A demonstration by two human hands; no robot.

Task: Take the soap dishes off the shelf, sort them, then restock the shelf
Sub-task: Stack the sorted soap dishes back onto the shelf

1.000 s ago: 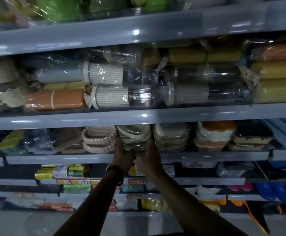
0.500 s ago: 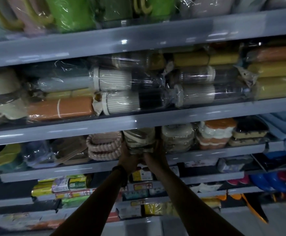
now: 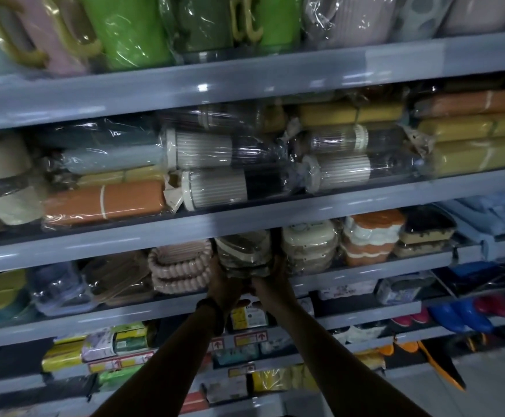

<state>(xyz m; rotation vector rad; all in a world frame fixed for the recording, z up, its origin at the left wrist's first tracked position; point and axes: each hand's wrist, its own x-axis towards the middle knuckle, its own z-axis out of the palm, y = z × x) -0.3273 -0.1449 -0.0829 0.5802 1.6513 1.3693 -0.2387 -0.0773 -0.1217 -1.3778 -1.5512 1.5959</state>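
Gripping from both sides, the two hands are clamped on a wrapped stack of beige soap dishes [image 3: 243, 251] at the front edge of the shelf [image 3: 350, 273], about midway along it. The left hand [image 3: 225, 282], a dark wristband [image 3: 215, 311] on its wrist, comes up from under the shelf's lip and curls round the stack's left side. The right hand [image 3: 272, 281] does the same on the right side, fingers reaching up the wrapping. So the stack sits between the two palms and above them, its lower layers covered by the fingers, its top up under the board above the shelf. I can't tell whether its base is touching the shelf or is clear of it.

Along the shelf to the left, touching the left hand, lie two pink ribbed soap dishes [image 3: 179, 269], one on the other. Along the shelf to the right comes a cream stack [image 3: 308, 245] just beside the right hand, then an orange-and-white stack [image 3: 371, 236], then black-and-tan dishes [image 3: 425, 233] near the shelf's right end.
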